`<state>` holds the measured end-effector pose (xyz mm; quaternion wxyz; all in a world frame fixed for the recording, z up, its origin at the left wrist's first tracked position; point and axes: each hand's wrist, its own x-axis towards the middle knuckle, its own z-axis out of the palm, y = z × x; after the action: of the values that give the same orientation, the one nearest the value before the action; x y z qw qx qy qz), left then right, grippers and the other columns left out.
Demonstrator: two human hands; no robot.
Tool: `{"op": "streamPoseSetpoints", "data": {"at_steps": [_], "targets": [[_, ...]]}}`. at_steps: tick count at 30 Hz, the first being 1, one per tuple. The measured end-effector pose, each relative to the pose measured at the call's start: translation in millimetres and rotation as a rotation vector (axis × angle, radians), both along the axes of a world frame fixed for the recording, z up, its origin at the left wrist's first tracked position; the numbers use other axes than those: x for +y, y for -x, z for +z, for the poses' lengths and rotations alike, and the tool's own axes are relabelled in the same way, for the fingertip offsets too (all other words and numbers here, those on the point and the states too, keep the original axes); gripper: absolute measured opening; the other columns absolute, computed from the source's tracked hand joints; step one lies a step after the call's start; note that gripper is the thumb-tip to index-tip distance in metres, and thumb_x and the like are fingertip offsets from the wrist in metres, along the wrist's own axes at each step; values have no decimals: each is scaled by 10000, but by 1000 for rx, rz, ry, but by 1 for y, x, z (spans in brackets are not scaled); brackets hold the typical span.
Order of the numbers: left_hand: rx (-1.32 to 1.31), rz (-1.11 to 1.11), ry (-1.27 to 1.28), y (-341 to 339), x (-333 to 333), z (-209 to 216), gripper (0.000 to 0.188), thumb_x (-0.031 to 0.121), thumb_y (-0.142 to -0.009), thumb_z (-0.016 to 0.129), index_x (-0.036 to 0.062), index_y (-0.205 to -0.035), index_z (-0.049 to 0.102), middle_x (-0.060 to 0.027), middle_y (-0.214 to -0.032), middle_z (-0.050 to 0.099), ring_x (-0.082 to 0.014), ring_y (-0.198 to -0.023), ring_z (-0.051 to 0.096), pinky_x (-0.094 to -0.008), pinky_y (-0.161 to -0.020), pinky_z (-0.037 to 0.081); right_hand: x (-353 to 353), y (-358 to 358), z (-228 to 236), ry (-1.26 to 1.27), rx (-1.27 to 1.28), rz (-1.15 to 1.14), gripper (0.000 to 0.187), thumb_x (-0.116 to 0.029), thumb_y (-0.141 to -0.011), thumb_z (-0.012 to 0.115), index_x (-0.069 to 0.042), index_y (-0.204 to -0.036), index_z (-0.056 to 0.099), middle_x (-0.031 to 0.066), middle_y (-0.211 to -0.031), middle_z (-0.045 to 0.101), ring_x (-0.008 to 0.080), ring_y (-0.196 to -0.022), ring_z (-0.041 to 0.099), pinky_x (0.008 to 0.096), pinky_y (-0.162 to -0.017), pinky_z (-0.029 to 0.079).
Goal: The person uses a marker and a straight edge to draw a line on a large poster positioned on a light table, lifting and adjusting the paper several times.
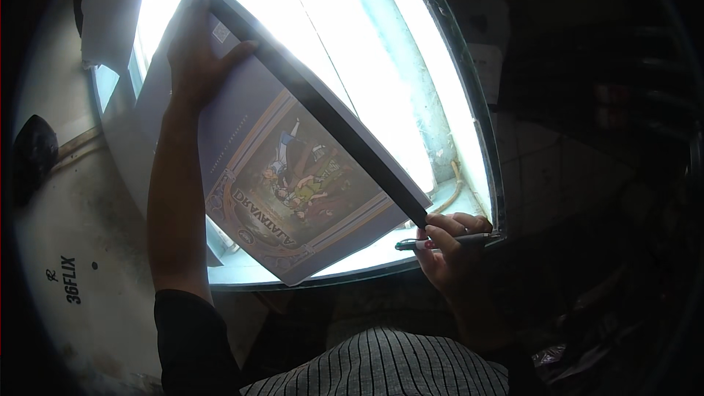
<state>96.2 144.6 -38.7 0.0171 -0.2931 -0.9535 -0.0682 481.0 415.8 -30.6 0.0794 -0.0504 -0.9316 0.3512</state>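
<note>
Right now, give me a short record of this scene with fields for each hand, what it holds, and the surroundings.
left hand: left hand grips the far upper end of a large book, fingers over its cover
right hand: right hand steadies the book's near corner at the dark spine and holds a pen
book: purple cover with an illustrated framed panel, held tilted, dark spine toward the right
surroundings: bright window behind the book; dim room at the right; striped garment at the lower edge
</note>
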Motion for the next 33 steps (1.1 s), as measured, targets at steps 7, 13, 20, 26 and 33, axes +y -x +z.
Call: {"op": "streamPoseSetpoints", "data": {"at_steps": [7,13,20,26,33], "targets": [[8,-3,-40,-1,0,-5,1009,601,-786,703,62,-1535,292,-210,-1567,341,-408,-1458,299,-507,-1189,247,1,-1,-1,-5,-12,9,270,-230,-799,781,-183,-1021,634,-17,-1076,687,153,-1004,603,424,-899,310],[78,-25,-27,3,-8,-11,1017,613,-785,699,68,-1538,288,-194,-1576,333,-393,-1465,292,-506,-1193,237,0,3,2,-7,4,9,272,-218,-799,787,-180,-1014,625,-13,-1072,682,156,-989,610,424,-884,314],[75,-37,-39,4,-5,-15,1007,615,-794,692,67,-1536,289,-190,-1582,322,-387,-1465,292,-507,-1192,237,1,-1,-3,-1,32,-17,281,-220,-803,785,-179,-1024,616,-11,-1075,679,150,-971,608,421,-883,318],[10,18,27,0,-5,2,1029,636,-788,703,52,-1530,294,-206,-1572,331,-397,-1456,305,-508,-1186,254,3,10,6,-31,6,59,331,-174,-799,790,-184,-1052,577,-18,-1081,679,160,-962,608,402,-857,380],[82,48,65,-4,10,-12,1271,865,-652,645,-23,-1502,318,-243,-1574,296,-388,-1482,244,-540,-1187,208,6,9,19,-161,-37,44,242,-165,-869,745,-158,-1012,550,9,-983,690,193,-903,608,355,-792,502]]}}
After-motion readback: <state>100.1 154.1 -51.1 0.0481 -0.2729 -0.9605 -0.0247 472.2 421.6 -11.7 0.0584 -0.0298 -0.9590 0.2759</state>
